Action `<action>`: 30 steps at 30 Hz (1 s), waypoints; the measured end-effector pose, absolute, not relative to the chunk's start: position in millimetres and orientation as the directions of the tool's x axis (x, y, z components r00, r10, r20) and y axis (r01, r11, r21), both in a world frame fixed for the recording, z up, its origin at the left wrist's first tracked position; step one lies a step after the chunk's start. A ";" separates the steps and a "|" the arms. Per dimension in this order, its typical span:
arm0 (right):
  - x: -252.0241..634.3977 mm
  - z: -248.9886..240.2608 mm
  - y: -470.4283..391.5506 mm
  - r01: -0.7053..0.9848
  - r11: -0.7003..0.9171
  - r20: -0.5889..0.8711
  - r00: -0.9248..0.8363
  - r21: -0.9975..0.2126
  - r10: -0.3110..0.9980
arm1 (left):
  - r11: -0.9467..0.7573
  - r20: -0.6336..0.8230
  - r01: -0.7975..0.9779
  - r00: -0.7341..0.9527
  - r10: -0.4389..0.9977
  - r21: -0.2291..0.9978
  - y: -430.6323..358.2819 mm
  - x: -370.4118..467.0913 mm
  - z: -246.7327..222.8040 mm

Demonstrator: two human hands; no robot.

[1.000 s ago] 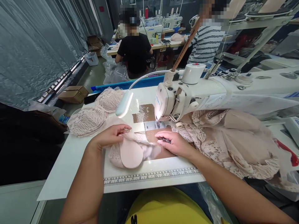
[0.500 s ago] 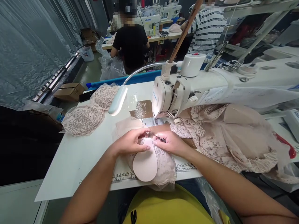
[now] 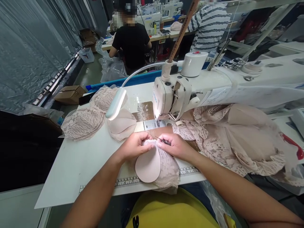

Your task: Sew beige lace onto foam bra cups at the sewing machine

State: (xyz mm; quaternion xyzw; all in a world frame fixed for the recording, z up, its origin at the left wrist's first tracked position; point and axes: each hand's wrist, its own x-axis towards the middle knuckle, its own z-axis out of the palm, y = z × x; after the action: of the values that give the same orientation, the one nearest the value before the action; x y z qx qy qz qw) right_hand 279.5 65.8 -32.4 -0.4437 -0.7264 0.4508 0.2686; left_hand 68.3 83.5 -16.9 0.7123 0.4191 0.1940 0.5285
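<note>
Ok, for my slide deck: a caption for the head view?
Both hands, left and right, pinch a lace-edged bra cup before the sewing machine.

A smooth pale-pink foam bra cup [image 3: 148,166] backed by blush openwork lace [image 3: 169,169] lies at six o'clock of the glossy white sewing machine [image 3: 213,85], with beige lace-patterned cups [image 3: 83,123] at nine o'clock on the white worktable [image 3: 78,164].

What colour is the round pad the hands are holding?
Pale pink, plain and smooth, with lace under it. The pad shows best in the head view.
</note>
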 end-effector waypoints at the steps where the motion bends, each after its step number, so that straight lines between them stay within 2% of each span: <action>1: 279.9 -32.2 66.1 0.407 0.204 -0.007 -0.461 -0.890 0.887 | -0.065 -0.176 0.381 0.563 0.807 0.923 83.7 70.3 -19.4; 4: 281.6 -30.8 67.6 0.407 0.205 -0.001 -0.452 -0.890 0.892 | 0.034 -0.220 0.333 0.538 0.814 0.942 86.3 72.2 -24.4; 9: 288.5 -30.3 71.0 0.312 0.148 0.002 -0.423 -0.939 0.906 | 0.164 -0.247 0.192 0.585 0.772 0.968 89.0 71.5 -27.8; 12: 293.7 -32.4 73.0 0.300 0.149 0.007 -0.427 -0.942 0.904 | 0.225 -0.286 0.177 0.597 0.750 0.958 88.6 71.6 -30.3; 15: 296.7 -32.2 74.1 0.325 0.166 0.012 -0.426 -0.931 0.905 | 0.223 -0.286 0.180 0.570 0.770 0.958 87.8 71.9 -33.5; 21: 294.0 -22.5 73.2 0.336 0.106 -0.083 -0.504 -0.936 0.860 | 0.251 -0.294 0.156 0.581 0.759 0.955 87.6 72.3 -37.1; 30: 284.2 -23.3 70.5 0.324 0.159 -0.037 -0.525 -0.933 0.850 | 0.274 -0.320 0.172 0.630 0.708 0.946 86.6 74.2 -34.6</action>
State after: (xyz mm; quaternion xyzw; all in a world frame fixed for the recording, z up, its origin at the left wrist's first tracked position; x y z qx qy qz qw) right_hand 284.2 70.5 -23.3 -0.4107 -0.7148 0.5016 0.2623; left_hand 74.2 86.6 -34.6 0.5712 0.3851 0.1915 0.6991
